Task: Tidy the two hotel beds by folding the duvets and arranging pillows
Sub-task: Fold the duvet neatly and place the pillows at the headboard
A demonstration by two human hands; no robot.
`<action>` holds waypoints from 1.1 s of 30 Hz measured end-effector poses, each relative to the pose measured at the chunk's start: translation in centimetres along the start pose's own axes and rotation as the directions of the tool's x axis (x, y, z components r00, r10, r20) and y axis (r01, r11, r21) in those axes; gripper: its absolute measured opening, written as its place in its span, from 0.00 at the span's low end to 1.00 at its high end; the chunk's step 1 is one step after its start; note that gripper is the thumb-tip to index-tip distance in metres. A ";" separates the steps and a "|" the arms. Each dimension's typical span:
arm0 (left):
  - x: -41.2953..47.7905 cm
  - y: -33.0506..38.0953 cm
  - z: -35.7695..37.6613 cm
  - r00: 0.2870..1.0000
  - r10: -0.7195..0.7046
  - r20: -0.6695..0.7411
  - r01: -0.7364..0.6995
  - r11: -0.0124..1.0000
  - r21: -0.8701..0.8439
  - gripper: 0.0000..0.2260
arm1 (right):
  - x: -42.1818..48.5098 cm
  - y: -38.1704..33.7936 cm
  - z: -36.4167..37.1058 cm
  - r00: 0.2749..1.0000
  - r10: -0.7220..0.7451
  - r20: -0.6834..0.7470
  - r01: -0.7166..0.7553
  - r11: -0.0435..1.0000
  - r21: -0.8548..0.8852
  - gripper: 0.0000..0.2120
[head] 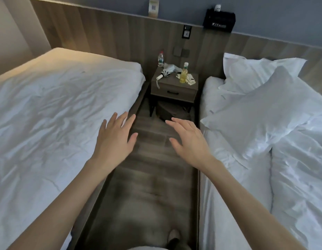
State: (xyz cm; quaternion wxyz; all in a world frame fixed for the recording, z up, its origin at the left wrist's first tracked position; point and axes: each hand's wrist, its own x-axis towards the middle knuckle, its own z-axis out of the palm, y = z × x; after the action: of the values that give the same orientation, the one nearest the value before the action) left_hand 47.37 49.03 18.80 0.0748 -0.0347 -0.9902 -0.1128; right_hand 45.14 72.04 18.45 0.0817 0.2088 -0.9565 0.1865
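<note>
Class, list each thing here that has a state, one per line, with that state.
left hand: open, empty
right hand: open, empty
left bed's bedding: spread flat, wrinkled
right bed's duvet: rumpled, unfolded
pillows: stacked askew
drawer: shut
umbrella: folded
yellow bottle: upright, capped

Straight beyond your fingers (112, 121) stands a nightstand (185, 92); its tabletop carries a folded umbrella (167, 70), a yellow bottle (183, 74) and a water bottle (160, 59). A dark bag (167, 111) sits beneath.

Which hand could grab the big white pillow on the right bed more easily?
Probably the right hand: it is open and hovers just beside the big white rumpled pillow's near corner. The left hand hangs across the aisle, by the flat white duvet opposite.
</note>
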 end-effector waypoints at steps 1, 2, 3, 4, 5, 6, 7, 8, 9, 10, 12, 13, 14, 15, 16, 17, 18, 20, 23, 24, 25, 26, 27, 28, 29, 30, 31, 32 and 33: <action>1.4 0.9 0.3 1.000 -0.024 -0.003 0.024 1.000 -0.005 0.25 | 1.4 1.6 -0.6 1.000 -0.020 0.015 0.020 1.000 0.002 0.25; 2.7 1.8 0.5 0.999 -0.044 -0.012 0.044 0.999 -0.011 0.25 | 2.8 3.1 -1.3 0.999 -0.038 0.029 0.038 0.999 0.004 0.25; 4.2 2.6 0.6 0.998 -0.065 -0.023 0.064 0.998 -0.015 0.24 | 4.4 4.6 -1.9 0.997 -0.058 0.041 0.058 0.998 0.003 0.25; 5.7 3.3 0.7 0.996 -0.086 -0.032 0.086 0.996 -0.016 0.24 | 6.1 5.9 -2.4 0.996 -0.074 0.047 0.074 0.997 0.006 0.25; 7.1 3.8 0.9 0.994 -0.105 -0.037 0.104 0.994 -0.013 0.24 | 7.7 7.1 -2.7 0.995 -0.085 0.048 0.085 0.996 0.016 0.25; 8.5 4.2 1.0 0.992 -0.121 -0.041 0.120 0.993 -0.009 0.24 | 9.2 8.2 -3.0 0.994 -0.094 0.047 0.093 0.995 0.027 0.25; 9.8 4.6 1.1 0.990 -0.136 -0.044 0.136 0.991 -0.009 0.24 | 10.6 9.1 -3.1 0.993 -0.104 0.048 0.102 0.994 0.040 0.25; 11.2 4.8 1.3 0.987 -0.151 -0.050 0.150 0.989 -0.011 0.24 | 12.0 10.0 -3.1 0.992 -0.115 0.050 0.112 0.992 0.052 0.25; 12.6 4.8 1.5 0.985 -0.166 -0.056 0.166 0.986 -0.010 0.24 | 13.5 10.9 -2.9 0.990 -0.128 0.052 0.125 0.990 0.060 0.25; 14.2 4.7 1.7 0.981 -0.182 -0.061 0.182 0.983 -0.006 0.24 | 15.3 11.7 -2.6 0.988 -0.142 0.055 0.138 0.988 0.071 0.25; 17.2 4.1 2.3 0.974 -0.216 -0.068 0.217 0.976 0.006 0.24 | 18.9 13.0 -1.8 0.982 -0.175 0.070 0.169 0.982 0.087 0.25; 18.8 3.5 2.8 0.970 -0.233 -0.072 0.234 0.972 0.006 0.24 | 20.9 13.6 -1.3 0.979 -0.189 0.079 0.181 0.979 0.093 0.25; 20.5 2.8 3.3 0.965 -0.249 -0.077 0.250 0.968 0.006 0.24 | 23.0 14.2 -0.7 0.976 -0.198 0.089 0.189 0.977 0.102 0.25; 22.3 2.0 3.8 0.961 -0.266 -0.078 0.268 0.963 0.008 0.24 | 25.2 14.7 0.0 0.973 -0.207 0.101 0.196 0.975 0.108 0.25; 24.1 1.2 4.3 0.955 -0.286 -0.077 0.288 0.958 0.010 0.24 | 27.5 15.2 0.7 0.969 -0.218 0.114 0.205 0.973 0.110 0.25; 26.0 0.3 4.8 0.949 -0.305 -0.077 0.306 0.952 0.014 0.24 | 29.8 15.7 1.4 0.965 -0.232 0.125 0.219 0.970 0.107 0.25; 28.0 -0.7 5.3 0.944 -0.319 -0.080 0.322 0.947 0.018 0.24 | 32.2 16.2 2.1 0.960 -0.250 0.130 0.237 0.966 0.104 0.25; 32.2 -2.4 6.1 0.937 -0.340 -0.077 0.343 0.939 0.030 0.24 | 37.1 17.1 3.2 0.952 -0.276 0.129 0.265 0.959 0.099 0.25; 38.6 -4.9 6.8 0.923 -0.382 -0.049 0.384 0.923 0.030 0.25 | 44.5 18.3 4.1 0.942 -0.299 0.156 0.286 0.953 0.097 0.25; 40.7 -5.8 6.9 0.919 -0.393 -0.042 0.395 0.918 0.038 0.25 | 46.9 18.7 4.2 0.941 -0.297 0.165 0.284 0.954 0.097 0.25; 42.9 -6.6 7.0 0.916 -0.400 -0.040 0.402 0.915 0.046 0.25 | 49.3 19.1 4.4 0.941 -0.293 0.170 0.280 0.955 0.098 0.25; 44.9 -7.4 7.1 0.913 -0.405 -0.043 0.406 0.912 0.048 0.25 | 51.5 19.5 4.6 0.941 -0.292 0.171 0.279 0.955 0.098 0.25; 46.7 -8.2 7.2 0.911 -0.410 -0.050 0.412 0.910 0.047 0.25 | 53.5 19.9 4.9 0.940 -0.295 0.174 0.281 0.954 0.102 0.25; 48.3 -8.9 7.3 0.907 -0.417 -0.059 0.420 0.907 0.042 0.25 | 55.5 20.3 5.3 0.937 -0.300 0.180 0.283 0.952 0.114 0.25; 49.9 -9.6 7.4 0.902 -0.426 -0.070 0.429 0.902 0.036 0.25 | 57.5 20.8 5.7 0.933 -0.309 0.184 0.288 0.948 0.131 0.25; 51.4 -10.4 7.6 0.896 -0.438 -0.077 0.441 0.897 0.029 0.25 | 59.5 21.2 6.3 0.928 -0.320 0.192 0.295 0.944 0.148 0.25; 52.8 -11.1 7.8 0.888 -0.453 -0.081 0.456 0.889 0.026 0.25 | 61.5 21.5 6.8 0.921 -0.332 0.203 0.305 0.940 0.156 0.25; 54.1 -11.8 8.0 0.878 -0.471 -0.085 0.475 0.880 0.029 0.25 | 63.4 21.9 7.5 0.912 -0.348 0.216 0.319 0.935 0.157 0.26; 55.4 -12.4 8.3 0.866 -0.491 -0.093 0.495 0.868 0.034 0.25 | 65.4 22.1 8.1 0.903 -0.367 0.223 0.339 0.928 0.155 0.26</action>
State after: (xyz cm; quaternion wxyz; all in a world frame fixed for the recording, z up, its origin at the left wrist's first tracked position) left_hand -9.53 41.70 16.78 0.0850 0.2261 -0.9651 -0.1013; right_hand -23.84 63.41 19.16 -0.0179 0.4048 -0.8932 0.1948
